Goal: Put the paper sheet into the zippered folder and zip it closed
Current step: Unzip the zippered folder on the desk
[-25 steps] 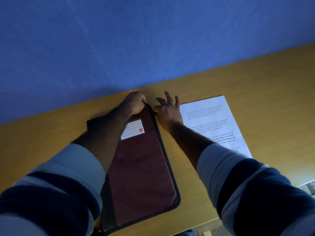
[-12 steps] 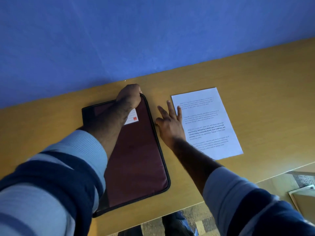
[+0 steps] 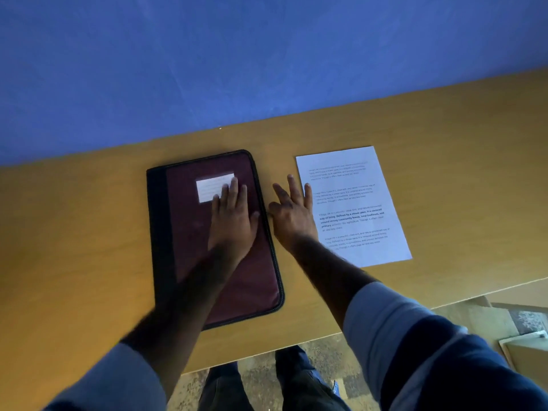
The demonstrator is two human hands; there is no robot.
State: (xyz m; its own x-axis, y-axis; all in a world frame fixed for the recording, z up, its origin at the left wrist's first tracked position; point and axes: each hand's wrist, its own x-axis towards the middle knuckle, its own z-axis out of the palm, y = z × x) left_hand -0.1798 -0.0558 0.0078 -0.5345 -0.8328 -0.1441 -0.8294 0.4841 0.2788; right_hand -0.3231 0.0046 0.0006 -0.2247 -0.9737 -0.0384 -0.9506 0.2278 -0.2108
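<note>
Head view, looking down over a wooden table set against a blue wall. A maroon zippered folder with a black spine and black edging lies flat on the tabletop, its long side running away from the person. A white lined label sits on the upper part of its cover. The folder lies shut; whether the zip is run fully round cannot be told from here.

The left hand lies palm down on the cover, fingers stretched out and close together, the fingertips reaching onto the label's right end. It holds nothing. Its thumb points toward the folder's right edge.

The right hand rests on the table just beside the folder's right edge, fingers spread wide and empty. Its outer fingers overlap the left margin of the paper sheet, while the thumb side is near the folder's zip edge; whether the thumb touches the zip cannot be told.

The paper sheet is a white printed page with several paragraphs of text, one partly in bold. It lies flat on the table to the right of the folder, apart from it, tilted slightly.

Both forearms are bare to above the wrist, with light and dark blue striped sleeves pushed up. Below the table edge, dark trousers and a speckled floor show.
</note>
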